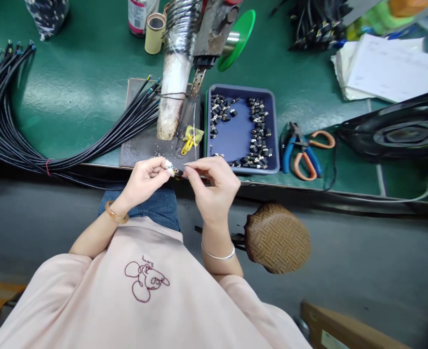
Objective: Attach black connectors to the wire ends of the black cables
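Observation:
My left hand (pixel 146 179), with white wrapping on its fingertips, is closed in a pinch on the stripped end of a black cable, mostly hidden by the fingers. Facing it at the bench edge, my right hand (pixel 214 184) pinches a small dark connector (pixel 178 172) with a metallic part, right where the two hands meet. Whether wire and connector are joined is too small to tell. Thin solder wire (pixel 194 131) hangs down just behind my right fingers. A soldering iron (pixel 190 109) points down above the hands, beside a white-wrapped tube (pixel 172 97).
A bundle of black cables (pixel 101 145) lies left, partly on a dark board (pixel 137 143). The blue tray (pixel 241 170) at right holds many small connectors. Beyond it are cutters (pixel 301 150) and a black fan-like object (pixel 399 128). A stool (pixel 277 237) stands below the bench.

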Available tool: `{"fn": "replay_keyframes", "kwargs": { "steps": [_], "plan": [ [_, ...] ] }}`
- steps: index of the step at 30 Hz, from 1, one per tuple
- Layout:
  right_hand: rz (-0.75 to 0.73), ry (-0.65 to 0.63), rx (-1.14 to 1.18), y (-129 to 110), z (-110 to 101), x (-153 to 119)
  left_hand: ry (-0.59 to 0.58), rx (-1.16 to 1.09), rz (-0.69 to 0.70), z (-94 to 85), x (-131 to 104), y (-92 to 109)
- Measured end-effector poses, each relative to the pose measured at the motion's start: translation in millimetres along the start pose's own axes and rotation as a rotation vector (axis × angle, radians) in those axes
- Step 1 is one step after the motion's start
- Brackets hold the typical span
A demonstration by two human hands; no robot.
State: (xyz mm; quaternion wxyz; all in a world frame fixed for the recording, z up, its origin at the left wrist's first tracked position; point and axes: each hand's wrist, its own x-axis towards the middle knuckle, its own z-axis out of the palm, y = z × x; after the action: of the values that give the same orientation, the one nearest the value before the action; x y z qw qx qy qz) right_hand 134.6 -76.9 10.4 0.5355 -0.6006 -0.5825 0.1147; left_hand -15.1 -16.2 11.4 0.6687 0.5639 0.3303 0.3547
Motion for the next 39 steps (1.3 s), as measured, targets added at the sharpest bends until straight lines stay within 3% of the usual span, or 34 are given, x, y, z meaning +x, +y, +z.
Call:
{"fn": "replay_keyframes", "kwargs": {
  "steps": [4,12,17,21,25,27,30,39],
  "plan": [
    [-0.113,-0.111,-0.053,1,0,1,-0.049,-0.104,-0.08,-2.9,2,2],
    [-0.289,-0.205,-0.198,5,-7,5,-0.108,-0.162,-0.207,-6.2,1,3],
    [-0.32,-0.273,-0.233,5,-8,5,-0.138,-0.156,-0.241,-5.5,1,1],
    [-0.256,-0.219,-0.22,4,-3,3,-0.118,-0.16,-0.19,-3.4,2,-1],
    [-0.129,0.058,-0.156,4,-2,2,-0.066,-0.159,-0.142,-3.0,2,-2],
    [-0.02,0.137,-0.079,4,-2,0,-0.048,-0.152,-0.125,-3.2,2,-2],
    [0.115,0.104,0.063,2,0,-4,-0.033,-0.124,-0.094,-2.9,2,-1],
    [0.311,-0.008,0.339,6,19,-8,0.075,0.059,0.03,0.5,0,-4]
  ]
}}
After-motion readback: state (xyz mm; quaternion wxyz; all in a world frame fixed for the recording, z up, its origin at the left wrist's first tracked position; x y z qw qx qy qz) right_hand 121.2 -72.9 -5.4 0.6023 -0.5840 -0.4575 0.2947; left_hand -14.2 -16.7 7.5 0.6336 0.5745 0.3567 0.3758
